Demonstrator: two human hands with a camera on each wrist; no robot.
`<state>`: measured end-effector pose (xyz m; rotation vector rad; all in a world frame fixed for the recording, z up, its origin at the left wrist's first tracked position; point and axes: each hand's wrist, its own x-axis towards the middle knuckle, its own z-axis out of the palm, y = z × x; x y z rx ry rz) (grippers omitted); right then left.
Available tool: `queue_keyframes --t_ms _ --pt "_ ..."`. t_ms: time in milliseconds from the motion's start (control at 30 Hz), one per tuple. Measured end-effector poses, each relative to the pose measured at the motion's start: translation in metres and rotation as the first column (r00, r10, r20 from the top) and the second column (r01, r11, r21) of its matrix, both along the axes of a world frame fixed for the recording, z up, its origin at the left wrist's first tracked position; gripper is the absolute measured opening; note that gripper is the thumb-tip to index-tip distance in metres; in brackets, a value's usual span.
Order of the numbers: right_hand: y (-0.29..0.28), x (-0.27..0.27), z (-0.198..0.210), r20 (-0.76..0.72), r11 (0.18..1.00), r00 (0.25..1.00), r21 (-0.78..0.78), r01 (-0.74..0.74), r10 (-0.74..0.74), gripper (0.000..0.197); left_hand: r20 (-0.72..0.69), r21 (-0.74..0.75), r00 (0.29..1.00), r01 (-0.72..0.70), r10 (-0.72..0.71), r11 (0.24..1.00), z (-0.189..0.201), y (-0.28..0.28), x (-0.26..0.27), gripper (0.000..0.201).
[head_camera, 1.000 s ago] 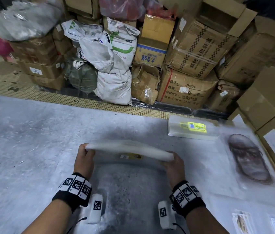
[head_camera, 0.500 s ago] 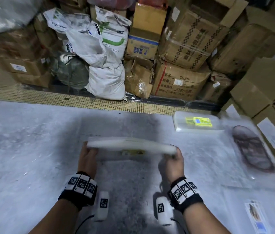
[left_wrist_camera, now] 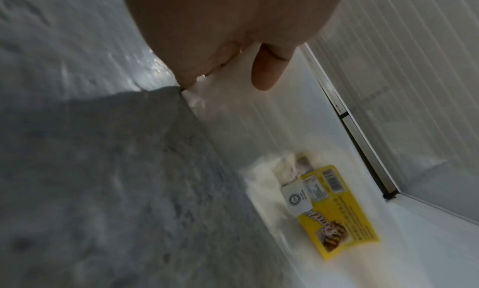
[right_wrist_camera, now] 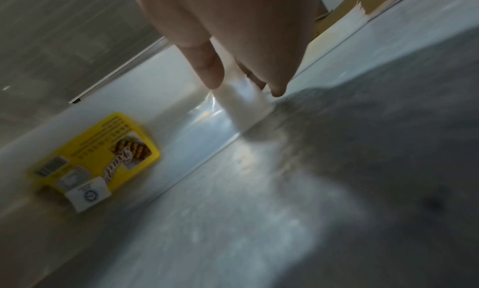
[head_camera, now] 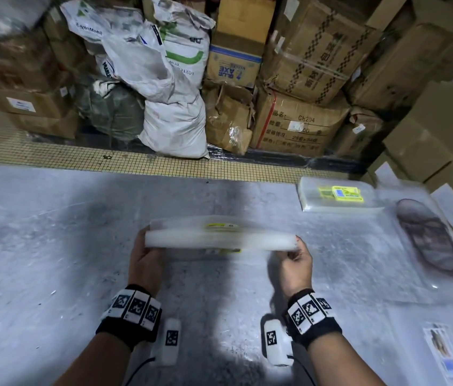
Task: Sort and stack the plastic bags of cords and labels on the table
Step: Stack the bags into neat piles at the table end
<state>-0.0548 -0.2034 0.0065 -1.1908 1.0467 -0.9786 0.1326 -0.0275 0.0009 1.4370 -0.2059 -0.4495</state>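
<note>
Both hands, left hand (head_camera: 147, 260) and right hand (head_camera: 295, 260), grip the ends of a thick white bundle of clear plastic bags (head_camera: 219, 240), long axis left-right above the grey table (head_camera: 38, 246), while the flat yellow-labelled stack (head_camera: 336, 197) lies far right, nearer the right hand.

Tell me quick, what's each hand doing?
Left hand: grips the left end of the stack of plastic bags.
Right hand: pinches its right end.
</note>
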Motion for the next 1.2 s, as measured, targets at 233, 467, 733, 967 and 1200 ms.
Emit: queue_keyframes --t_ms 233,467,733,967,1200 --pt "0.002 0.006 0.002 0.223 0.978 0.97 0.201 0.054 -0.099 0.045 -0.034 -0.026 0.999 0.021 -0.022 0.999 0.006 0.001 0.0 0.058" --pt "0.007 0.011 0.006 0.229 0.983 0.973 0.181 -0.001 -0.041 0.04 -0.103 -0.024 0.994 -0.031 0.029 0.999 0.011 -0.004 0.0 0.049" --pt "0.0 0.01 -0.002 0.153 0.989 0.986 0.139 0.047 -0.068 0.041 -0.118 0.014 0.991 -0.065 0.066 0.998 0.012 -0.007 0.006 0.051" --pt "0.001 0.014 0.0 0.236 0.985 0.97 0.173 0.015 -0.056 0.04 -0.164 -0.034 0.981 -0.11 0.103 0.993 0.0 -0.011 0.008 0.055" --pt "0.005 0.019 0.005 0.247 0.988 0.969 0.152 -0.011 -0.027 0.042 -0.109 -0.043 0.993 -0.046 0.041 0.998 -0.005 -0.01 0.013 0.058"
